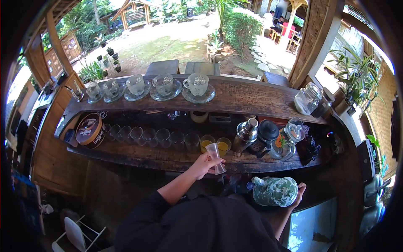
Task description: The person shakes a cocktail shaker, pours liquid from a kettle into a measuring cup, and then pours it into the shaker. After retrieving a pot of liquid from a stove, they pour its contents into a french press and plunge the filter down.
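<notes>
My left hand (204, 165) is closed around the waist of a clear double-ended jigger (213, 152), tilted a little at the lower shelf's front edge. Just beyond it stand two glasses with yellow liquid, the left glass (206, 145) partly behind the jigger and the right glass (224, 147) beside it. Lower right, my right hand (299, 196) grips the handle side of a green-and-white marbled enamel kettle (276, 191). Its spout points left, toward the jigger but apart from it. Part of the right hand's grip is hidden by the kettle.
A row of several clear glasses (163, 136) runs left along the lower shelf. Right of the yellow drinks stand a metal shaker (246, 133), a French press (267, 133) and a glass pitcher (282, 147). Glass cups on saucers (198, 87) and lidded jars (307, 99) line the upper counter.
</notes>
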`<state>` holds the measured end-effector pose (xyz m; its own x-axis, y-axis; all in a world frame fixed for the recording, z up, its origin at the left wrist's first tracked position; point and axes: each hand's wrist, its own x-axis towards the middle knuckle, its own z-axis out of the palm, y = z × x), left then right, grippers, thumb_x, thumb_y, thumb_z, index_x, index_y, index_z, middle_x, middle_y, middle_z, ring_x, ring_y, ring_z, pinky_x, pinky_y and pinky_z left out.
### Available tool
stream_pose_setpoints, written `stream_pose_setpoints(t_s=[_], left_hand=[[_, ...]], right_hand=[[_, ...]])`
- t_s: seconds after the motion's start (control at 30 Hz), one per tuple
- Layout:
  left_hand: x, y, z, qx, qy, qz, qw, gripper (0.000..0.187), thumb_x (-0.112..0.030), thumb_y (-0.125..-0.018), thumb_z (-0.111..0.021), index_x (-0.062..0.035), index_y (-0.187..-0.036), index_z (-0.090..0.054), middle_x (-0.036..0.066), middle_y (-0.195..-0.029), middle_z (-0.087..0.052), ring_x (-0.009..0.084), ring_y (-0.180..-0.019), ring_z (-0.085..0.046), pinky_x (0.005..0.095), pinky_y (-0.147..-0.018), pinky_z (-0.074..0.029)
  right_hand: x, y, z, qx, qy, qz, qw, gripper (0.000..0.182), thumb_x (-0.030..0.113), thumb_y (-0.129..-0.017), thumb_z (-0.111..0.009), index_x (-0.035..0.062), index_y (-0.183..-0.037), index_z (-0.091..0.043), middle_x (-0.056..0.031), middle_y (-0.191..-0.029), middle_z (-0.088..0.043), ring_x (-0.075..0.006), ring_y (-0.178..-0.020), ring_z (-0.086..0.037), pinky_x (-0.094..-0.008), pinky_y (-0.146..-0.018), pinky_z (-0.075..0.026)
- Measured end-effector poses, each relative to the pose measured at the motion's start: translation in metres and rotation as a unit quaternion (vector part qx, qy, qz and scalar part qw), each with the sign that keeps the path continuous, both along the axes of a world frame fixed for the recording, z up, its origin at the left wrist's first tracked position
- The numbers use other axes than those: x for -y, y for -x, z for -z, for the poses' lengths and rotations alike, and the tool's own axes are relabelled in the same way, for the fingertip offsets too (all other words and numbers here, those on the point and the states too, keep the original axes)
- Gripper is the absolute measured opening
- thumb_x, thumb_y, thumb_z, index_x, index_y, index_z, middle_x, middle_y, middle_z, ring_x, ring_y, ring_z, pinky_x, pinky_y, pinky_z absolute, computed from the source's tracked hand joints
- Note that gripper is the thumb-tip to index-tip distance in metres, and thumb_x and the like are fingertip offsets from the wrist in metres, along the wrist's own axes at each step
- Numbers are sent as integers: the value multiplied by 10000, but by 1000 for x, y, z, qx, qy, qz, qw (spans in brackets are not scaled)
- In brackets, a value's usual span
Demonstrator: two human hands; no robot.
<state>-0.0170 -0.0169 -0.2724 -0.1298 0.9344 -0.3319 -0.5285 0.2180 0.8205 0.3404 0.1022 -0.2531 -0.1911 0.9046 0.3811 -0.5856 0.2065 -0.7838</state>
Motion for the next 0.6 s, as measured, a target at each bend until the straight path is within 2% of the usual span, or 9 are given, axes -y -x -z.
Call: stream_pose_setpoints(t_s=[0.13,0.2,0.27,0.33,0.4,0.47,0.5,0.53,0.6], left_hand=[[-2,-2,2,84,-2,-29,996,276,-206,-879,-587,-97,-1093,-451,100,-1071,-607,196,-965,-611,375,-802,-512],[-2,-5,-5,126,-11,-49,991,258,-229,-886,-575,-92,-1078,-471,102,-1080,-603,205,-965,-613,387,-804,-515],[-2,-5,-16,150,-11,-56,987,251,-235,-887,-573,-80,-1063,-484,106,-1079,-602,209,-962,-616,388,-794,-524],[-3,-5,-16,173,-11,-64,983,247,-241,-888,-571,-68,-1047,-497,111,-1078,-601,213,-959,-618,389,-784,-532],[-8,-3,-11,261,-40,-87,961,229,-232,-891,-563,-62,-1039,-520,117,-1063,-598,232,-959,-624,379,-773,-551],[-11,-5,-10,274,-52,-102,955,241,-242,-890,-565,-52,-1033,-523,119,-1064,-598,229,-955,-626,374,-770,-556],[-12,-6,-11,289,-65,-114,948,254,-251,-889,-567,-42,-1026,-526,121,-1065,-598,227,-952,-628,369,-767,-561],[-14,-7,-12,287,-65,-116,949,254,-251,-889,-567,-42,-1026,-526,121,-1065,-598,227,-952,-628,369,-767,-561],[-16,-7,-15,324,-70,-126,935,281,-273,-884,-576,-33,-1023,-531,118,-1050,-608,216,-935,-634,352,-761,-564]], right_hand=[[-10,-10,5,1,2,39,999,395,333,-811,-578,79,-986,-332,-88,-782,-535,-189,-690,-598,-282,-585,-515],[-20,-23,13,-38,0,5,999,365,267,-816,-536,87,-1005,-281,-232,-885,-553,-319,-776,-630,-398,-645,-561],[-22,-25,13,-43,-4,4,999,337,264,-820,-513,88,-994,-284,-222,-881,-560,-309,-769,-630,-387,-631,-559],[-22,-21,4,-8,13,57,998,393,343,-814,-574,81,-984,-335,-70,-781,-524,-175,-684,-584,-266,-575,-501],[-28,-27,5,-5,18,50,999,378,346,-819,-573,84,-982,-353,-65,-792,-528,-174,-714,-585,-284,-611,-505],[-37,-35,9,-19,39,76,996,299,329,-858,-523,91,-969,-380,-56,-803,-534,-168,-753,-584,-303,-665,-504],[-42,-39,10,-33,42,61,997,220,304,-917,-426,86,-936,-441,-59,-838,-564,-177,-785,-587,-326,-709,-505],[-45,-41,13,-34,43,59,997,220,304,-917,-426,86,-936,-441,-59,-838,-564,-177,-785,-587,-326,-709,-505],[-46,-38,2,-75,146,134,977,148,248,-922,-371,104,-888,-386,-72,-798,-545,-188,-713,-578,-313,-632,-519]])
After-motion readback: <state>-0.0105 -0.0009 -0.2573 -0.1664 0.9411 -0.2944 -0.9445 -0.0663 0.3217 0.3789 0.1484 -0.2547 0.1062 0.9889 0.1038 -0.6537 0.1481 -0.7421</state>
